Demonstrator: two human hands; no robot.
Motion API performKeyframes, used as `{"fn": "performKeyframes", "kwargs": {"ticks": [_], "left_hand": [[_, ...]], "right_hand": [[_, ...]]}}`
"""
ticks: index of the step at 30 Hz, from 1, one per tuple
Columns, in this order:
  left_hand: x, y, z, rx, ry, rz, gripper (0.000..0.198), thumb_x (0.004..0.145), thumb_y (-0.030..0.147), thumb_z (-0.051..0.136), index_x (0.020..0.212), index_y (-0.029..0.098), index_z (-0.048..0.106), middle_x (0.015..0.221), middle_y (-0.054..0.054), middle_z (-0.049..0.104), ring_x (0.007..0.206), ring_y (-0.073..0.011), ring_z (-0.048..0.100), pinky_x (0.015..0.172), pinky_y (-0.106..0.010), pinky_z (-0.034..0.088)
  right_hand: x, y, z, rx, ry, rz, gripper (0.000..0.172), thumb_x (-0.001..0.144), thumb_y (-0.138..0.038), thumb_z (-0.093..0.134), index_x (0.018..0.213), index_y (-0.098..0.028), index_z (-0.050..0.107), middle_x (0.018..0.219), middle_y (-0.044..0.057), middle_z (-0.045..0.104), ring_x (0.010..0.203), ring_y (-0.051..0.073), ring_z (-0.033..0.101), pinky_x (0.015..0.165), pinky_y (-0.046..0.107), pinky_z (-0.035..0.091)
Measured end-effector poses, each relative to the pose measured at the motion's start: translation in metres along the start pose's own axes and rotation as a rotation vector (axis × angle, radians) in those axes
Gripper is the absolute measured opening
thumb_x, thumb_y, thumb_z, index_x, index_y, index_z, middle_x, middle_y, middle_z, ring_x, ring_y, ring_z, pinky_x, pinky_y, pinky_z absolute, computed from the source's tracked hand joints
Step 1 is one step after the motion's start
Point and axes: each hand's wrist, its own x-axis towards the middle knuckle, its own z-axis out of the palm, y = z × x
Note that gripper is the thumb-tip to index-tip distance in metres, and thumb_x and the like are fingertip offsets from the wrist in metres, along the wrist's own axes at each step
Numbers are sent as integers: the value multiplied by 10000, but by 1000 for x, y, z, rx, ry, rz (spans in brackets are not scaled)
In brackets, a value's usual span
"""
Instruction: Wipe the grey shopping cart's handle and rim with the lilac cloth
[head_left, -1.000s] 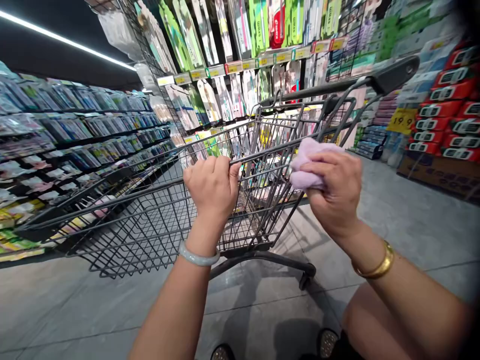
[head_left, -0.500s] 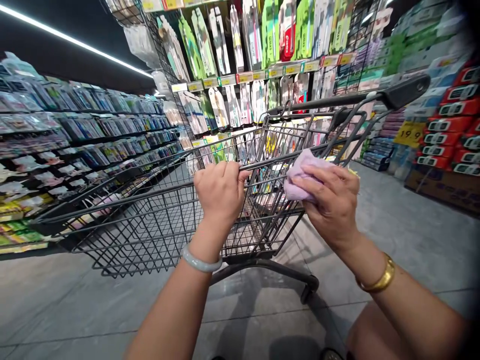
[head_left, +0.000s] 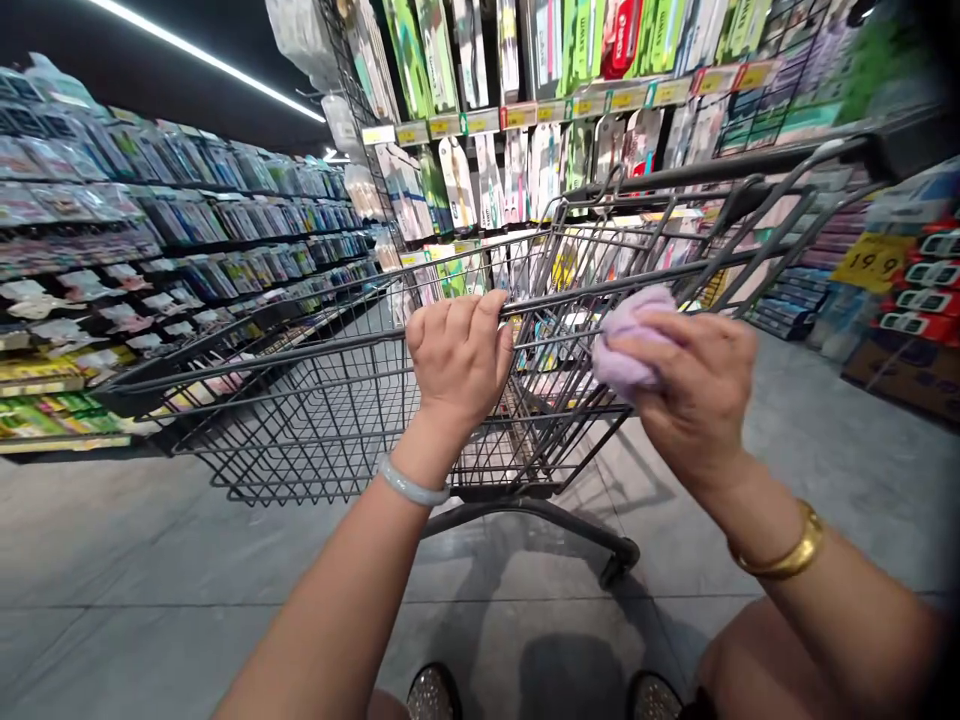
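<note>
A dark grey wire shopping cart [head_left: 300,420] stands side-on in front of me. Wrapped over its upper side rail is my left hand [head_left: 459,362], closed on the bar, with a pale bangle at the wrist. My right hand [head_left: 694,385] wears a gold bangle and clutches a bunched lilac cloth [head_left: 634,340] beside the cart's handle end. Whether the cloth touches the cart's wires I cannot tell. The push handle [head_left: 720,172] slants up to the right, above the cloth. No goods show in the part of the basket that I can see.
Behind the cart rises a rack of packaged toothbrushes [head_left: 547,170]. Long shelves of hanging packets [head_left: 225,230] line the aisle at left. Stacked red packs [head_left: 926,290] and a yellow price sign [head_left: 870,262] stand at right. A cart wheel [head_left: 619,565] rests on the grey tiled floor [head_left: 247,570] near my shoes.
The view has shifted, so hands and cart appear farther right. My right hand and the cloth have moved slightly right. My left hand keeps its hold on the rail.
</note>
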Motion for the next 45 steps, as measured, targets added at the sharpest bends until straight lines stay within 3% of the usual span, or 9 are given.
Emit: {"fn": "performKeyframes", "kwargs": {"ticks": [3, 9, 16, 20, 23, 28, 36, 42, 45], "left_hand": [[1, 3, -1, -16, -15, -33, 350, 973, 363, 442, 1250, 249, 623, 1147, -103, 675, 1097, -294, 537, 1013, -471, 286], [5, 12, -5, -53, -104, -128, 367, 951, 325, 452, 1272, 251, 614, 1199, -117, 649, 1180, -335, 516, 1058, -522, 270], [6, 15, -12, -46, -209, -153, 400, 976, 318, 392, 1326, 249, 572, 1268, -108, 623, 1255, -318, 477, 1106, -497, 230], [4, 15, -9, -27, -155, -143, 393, 982, 317, 376, 1312, 250, 578, 1269, -103, 625, 1251, -307, 479, 1117, -488, 233], [3, 15, -7, -25, -118, -143, 382, 976, 307, 391, 1302, 261, 583, 1257, -99, 632, 1241, -304, 488, 1117, -489, 248], [3, 16, -7, -61, -117, -151, 378, 957, 291, 436, 1304, 263, 584, 1274, -100, 632, 1245, -311, 487, 1116, -506, 247], [0, 10, 6, -57, 15, -112, 349, 925, 287, 489, 1250, 254, 611, 1208, -89, 661, 1205, -306, 511, 1119, -504, 254], [-1, 10, 9, -48, 17, -116, 361, 925, 289, 477, 1260, 257, 608, 1231, -86, 657, 1228, -308, 509, 1139, -500, 233], [0, 11, 9, -54, 12, -115, 364, 927, 293, 478, 1264, 252, 608, 1236, -89, 655, 1238, -309, 507, 1144, -499, 228]], "right_hand": [[-13, -5, 14, -55, 14, -21, 341, 839, -180, 719, 1137, -343, 693, 1248, 5, 684, 1169, 268, 530, 1011, 466, 439], [-43, -27, 25, 12, -236, -317, 214, 821, -309, 774, 1026, -319, 714, 1143, -27, 732, 1103, 232, 565, 897, 400, 459], [-12, -2, 9, -75, 70, -28, 225, 807, -264, 775, 1024, -310, 740, 1202, 26, 700, 1156, 300, 549, 1005, 493, 426], [-46, -16, 32, -72, -85, -280, 178, 816, -318, 778, 984, -324, 721, 1149, -30, 724, 1138, 267, 551, 944, 424, 458], [-42, -19, 29, -3, -213, -280, 175, 837, -286, 757, 998, -334, 707, 1151, -47, 724, 1100, 242, 569, 934, 412, 461], [-2, -7, 11, -15, 42, 34, 201, 838, -250, 741, 1024, -322, 714, 1191, 23, 691, 1129, 271, 554, 1006, 479, 429], [-46, -28, 32, 23, -227, -248, 174, 819, -276, 778, 977, -301, 709, 1127, -30, 725, 1086, 235, 566, 900, 394, 465], [-5, -3, 3, -71, 51, 30, 212, 801, -236, 783, 999, -285, 723, 1196, 34, 676, 1147, 284, 560, 1028, 499, 432], [-24, -11, 19, -80, 18, -66, 204, 808, -251, 780, 1001, -284, 721, 1161, 32, 683, 1152, 275, 547, 1006, 462, 452]]}}
